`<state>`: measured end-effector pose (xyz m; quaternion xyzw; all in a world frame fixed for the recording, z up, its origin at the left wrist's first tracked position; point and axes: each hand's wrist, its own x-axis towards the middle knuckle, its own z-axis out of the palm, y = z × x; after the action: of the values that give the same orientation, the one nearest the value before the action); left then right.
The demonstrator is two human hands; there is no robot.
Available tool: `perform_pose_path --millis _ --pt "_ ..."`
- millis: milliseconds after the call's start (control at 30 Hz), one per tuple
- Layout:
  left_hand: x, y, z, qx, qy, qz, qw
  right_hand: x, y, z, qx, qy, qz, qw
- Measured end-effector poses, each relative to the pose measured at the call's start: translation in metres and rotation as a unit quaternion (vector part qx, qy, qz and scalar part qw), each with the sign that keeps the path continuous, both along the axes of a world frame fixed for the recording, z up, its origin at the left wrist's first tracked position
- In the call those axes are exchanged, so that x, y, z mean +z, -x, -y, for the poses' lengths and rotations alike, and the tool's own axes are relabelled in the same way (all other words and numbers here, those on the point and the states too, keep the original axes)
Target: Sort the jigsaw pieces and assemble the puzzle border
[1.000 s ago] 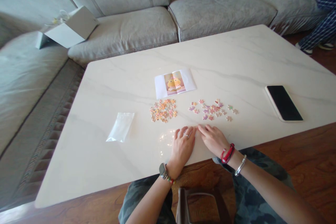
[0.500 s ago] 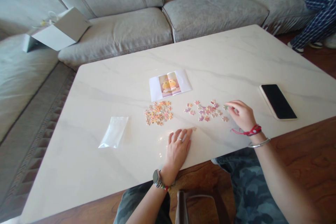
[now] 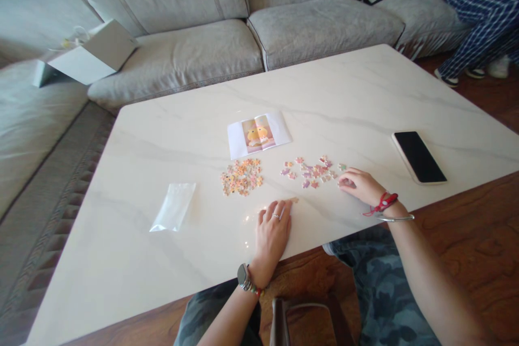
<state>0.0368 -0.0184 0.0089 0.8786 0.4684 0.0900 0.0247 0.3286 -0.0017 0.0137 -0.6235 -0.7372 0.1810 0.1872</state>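
So, clock centred on the left hand (image 3: 273, 231), 12 toward the sofa (image 3: 324, 24). That hand's lying palm-down on the table (image 3: 121, 259), fingers slightly apart, with a small pale piece (image 3: 295, 200) right by the index tip.

Right hand (image 3: 357, 184) is out at 2 o'clock, fingers curled together and tips down near the table. Honestly can't tell if they're pinching anything, they hide the spot. There's a greenish piece (image 3: 343, 166) just off its knuckles, at about 11 from that hand.

Jigsaw-wise, back on the left hand's clock: the dense orange-pink pile (image 3: 242, 177) is at 11, the looser pink-purple bunch (image 3: 317, 170) at 1. Creased picture sheet (image 3: 237, 138) sits around 12, past the pile. Clear bag (image 3: 173, 208) between 9 and 10, phone (image 3: 419, 157) at 2, beyond the right hand.
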Motion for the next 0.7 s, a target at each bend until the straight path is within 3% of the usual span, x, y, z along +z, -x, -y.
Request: perform_pose_path --millis 233,467,700 --pt "-0.001 -0.001 -0.002 0.006 0.003 0.022 1.000 0.003 -0.019 0.000 -0.020 -0.029 -0.016 0.999" --pt "0.001 -0.001 -0.003 0.010 0.004 0.034 0.999 -0.004 -0.029 -0.015 -0.156 -0.122 0.022 0.980" --pt "0.004 -0.004 0.003 -0.013 0.005 0.026 1.000 -0.013 -0.015 -0.035 -0.145 -0.069 0.002 0.987"
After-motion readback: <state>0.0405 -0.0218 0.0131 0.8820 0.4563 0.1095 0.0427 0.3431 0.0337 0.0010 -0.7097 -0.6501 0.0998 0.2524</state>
